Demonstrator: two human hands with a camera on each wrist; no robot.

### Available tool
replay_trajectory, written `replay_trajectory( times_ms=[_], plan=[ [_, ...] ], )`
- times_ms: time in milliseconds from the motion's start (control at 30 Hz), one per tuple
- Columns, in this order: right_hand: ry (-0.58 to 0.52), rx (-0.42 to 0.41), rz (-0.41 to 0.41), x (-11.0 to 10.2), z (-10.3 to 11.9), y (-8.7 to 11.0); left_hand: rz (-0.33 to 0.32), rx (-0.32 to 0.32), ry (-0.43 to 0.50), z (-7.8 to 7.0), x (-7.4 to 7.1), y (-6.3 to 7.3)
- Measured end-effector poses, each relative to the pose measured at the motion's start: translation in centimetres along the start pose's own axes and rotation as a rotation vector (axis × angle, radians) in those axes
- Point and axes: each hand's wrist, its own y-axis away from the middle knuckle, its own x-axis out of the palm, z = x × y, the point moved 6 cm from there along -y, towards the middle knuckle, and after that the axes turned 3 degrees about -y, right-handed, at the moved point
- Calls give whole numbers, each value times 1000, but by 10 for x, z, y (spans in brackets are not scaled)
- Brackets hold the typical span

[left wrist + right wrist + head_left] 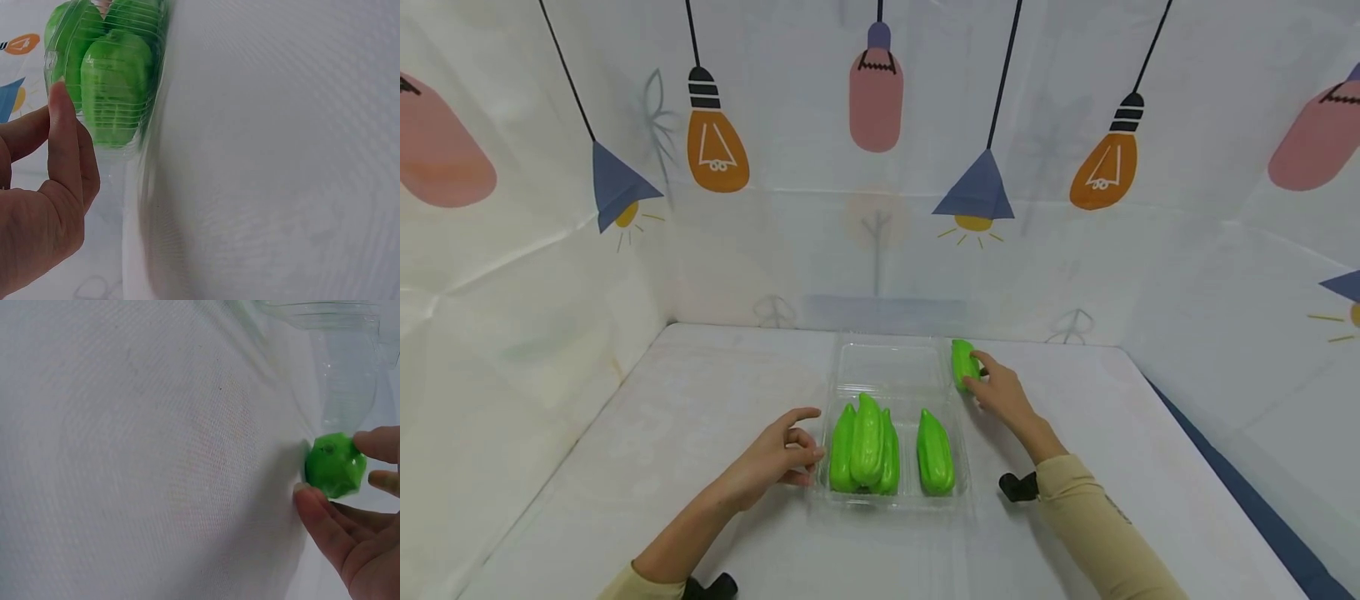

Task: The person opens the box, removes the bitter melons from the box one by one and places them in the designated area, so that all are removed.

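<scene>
White worktop (700, 392) walled by lamp-printed sheeting (812, 233) across upper frame; green piece (961, 363) pinched by right hand (1002, 393); left hand (772, 460), unclenched, placed at clear box (908, 446).

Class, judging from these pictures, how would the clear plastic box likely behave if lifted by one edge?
The clear plastic box would probably flex, since its walls look thin. Its lid, folded open behind, might swing or sag. The box may tip leftward: three green pieces crowd that side, against a single green piece on the right.
</scene>
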Motion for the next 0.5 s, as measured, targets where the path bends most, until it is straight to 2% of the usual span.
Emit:
replay_trajectory(
  times_ms=[100,333,500],
  plan=[
    [0,-8,5,-1,-1,0,2,-3,-1,-1,0,-1],
    [129,-51,-58,-7,2,6,18,-3,2,0,2,-1],
    [176,-86,-94,-12,11,8,17,1,8,-1,4,-3]
  ],
)
